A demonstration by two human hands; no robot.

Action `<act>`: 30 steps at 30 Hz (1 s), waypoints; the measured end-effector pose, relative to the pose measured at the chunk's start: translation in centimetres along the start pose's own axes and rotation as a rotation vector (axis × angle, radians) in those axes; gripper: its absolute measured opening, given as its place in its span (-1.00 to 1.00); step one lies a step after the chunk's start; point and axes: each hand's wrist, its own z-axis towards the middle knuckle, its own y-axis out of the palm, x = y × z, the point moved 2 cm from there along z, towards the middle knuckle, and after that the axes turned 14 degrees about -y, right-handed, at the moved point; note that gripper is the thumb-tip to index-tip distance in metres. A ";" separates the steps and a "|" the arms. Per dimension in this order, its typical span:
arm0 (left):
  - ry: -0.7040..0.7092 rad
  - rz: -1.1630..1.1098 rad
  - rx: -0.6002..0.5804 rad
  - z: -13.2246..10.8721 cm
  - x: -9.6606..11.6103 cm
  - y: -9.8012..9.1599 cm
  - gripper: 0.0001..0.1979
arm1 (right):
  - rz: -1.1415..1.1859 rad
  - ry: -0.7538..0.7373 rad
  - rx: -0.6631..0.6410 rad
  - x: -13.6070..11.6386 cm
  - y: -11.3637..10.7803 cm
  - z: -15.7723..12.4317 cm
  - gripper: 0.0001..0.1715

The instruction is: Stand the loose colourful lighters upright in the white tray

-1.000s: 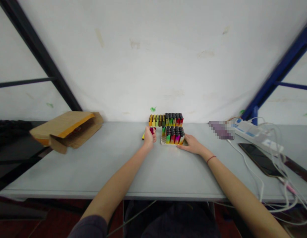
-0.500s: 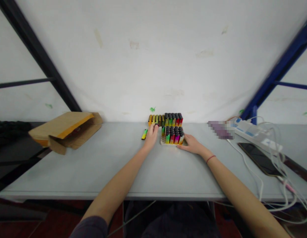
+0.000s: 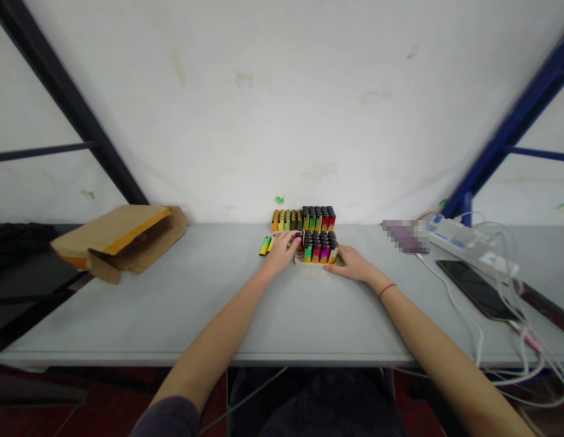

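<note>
Several disposable lighters with black tops and rainbow-coloured bodies stand upright in two groups. One is a back row and the other a front block in a pale tray. My left hand reaches over the table, its fingertips at the block's left end; whether they grip a lighter is hidden. Two loose lighters lie just left of that hand. My right hand rests with fingers apart against the tray's front right corner, holding nothing.
The grey table ends at a wall behind. A brown cardboard envelope lies at the left. To the right are a pixelated object, a white power strip, a black smartphone and tangled white cables.
My left hand has moved right, from beside the loose lighters to the front block. It no longer shows the red lighter seen earlier. Loose lighters went from none visible to two.
</note>
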 end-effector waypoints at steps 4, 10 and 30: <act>0.007 0.072 0.017 0.3 -0.3 -0.2 -0.74 | 0.005 0.002 0.004 -0.2 -0.1 0.0 -0.37; -0.005 0.108 0.002 -0.1 -0.3 0.1 -0.77 | 0.003 0.008 -0.011 -0.4 -0.3 0.0 -0.38; -0.330 0.840 0.109 -0.3 -0.2 -3.0 -0.60 | -0.120 0.127 0.031 -0.7 -0.8 0.6 -0.39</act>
